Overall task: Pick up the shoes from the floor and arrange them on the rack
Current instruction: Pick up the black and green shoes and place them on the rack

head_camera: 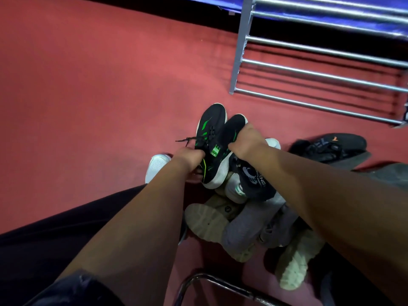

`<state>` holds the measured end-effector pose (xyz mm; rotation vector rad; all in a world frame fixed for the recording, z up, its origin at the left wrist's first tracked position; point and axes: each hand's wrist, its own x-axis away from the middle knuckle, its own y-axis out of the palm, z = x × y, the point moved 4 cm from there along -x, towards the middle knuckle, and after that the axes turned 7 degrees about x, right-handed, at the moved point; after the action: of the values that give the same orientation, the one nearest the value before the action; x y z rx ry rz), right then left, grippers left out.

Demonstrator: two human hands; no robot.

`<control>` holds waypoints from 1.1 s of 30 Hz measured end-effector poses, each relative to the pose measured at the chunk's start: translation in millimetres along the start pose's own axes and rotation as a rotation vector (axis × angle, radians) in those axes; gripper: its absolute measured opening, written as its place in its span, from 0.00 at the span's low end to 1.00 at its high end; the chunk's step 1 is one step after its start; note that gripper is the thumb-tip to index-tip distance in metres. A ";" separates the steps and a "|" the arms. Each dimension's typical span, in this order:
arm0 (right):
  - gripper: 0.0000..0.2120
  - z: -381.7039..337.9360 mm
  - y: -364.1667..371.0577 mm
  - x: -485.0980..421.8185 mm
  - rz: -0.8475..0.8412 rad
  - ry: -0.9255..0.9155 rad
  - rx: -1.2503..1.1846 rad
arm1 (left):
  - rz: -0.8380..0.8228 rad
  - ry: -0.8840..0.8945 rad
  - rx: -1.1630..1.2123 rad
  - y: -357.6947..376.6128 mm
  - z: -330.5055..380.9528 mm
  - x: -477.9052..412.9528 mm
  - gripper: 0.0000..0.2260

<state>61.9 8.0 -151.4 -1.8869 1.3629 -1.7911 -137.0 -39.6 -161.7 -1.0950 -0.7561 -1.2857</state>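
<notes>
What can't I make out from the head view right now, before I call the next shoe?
- Rack: cut off by the right and top edges, so its upper shelves and width are unknown.
- Shoe pile: partly covered by the right forearm, so no count.
- White shoe: heel hidden behind the left hand.
- Right hand: fingers hidden behind the black-and-green shoes.

Both bare forearms reach forward and down, side by side. The left hand [191, 156] is curled closed on the heel end of the left black-and-green shoe [212, 127]. The right hand [247, 140], just right of that shoe, grips its mate [235, 127] from above.
</notes>
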 end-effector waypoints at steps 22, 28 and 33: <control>0.54 -39.3 -4.5 13.9 0.020 0.088 0.273 | 0.253 0.321 -0.776 22.2 -24.4 -39.3 0.54; 0.65 -27.6 9.7 10.0 -0.129 0.229 0.297 | 0.275 0.461 -0.675 25.6 -28.1 -39.6 0.42; 0.56 -13.0 0.1 8.2 -0.085 0.275 0.305 | 0.393 0.424 -0.817 13.6 -21.7 -37.7 0.38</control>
<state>49.3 7.7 -142.8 -1.6067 1.0199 -2.2209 -133.0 -47.1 -206.4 -1.4405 0.3418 -1.4361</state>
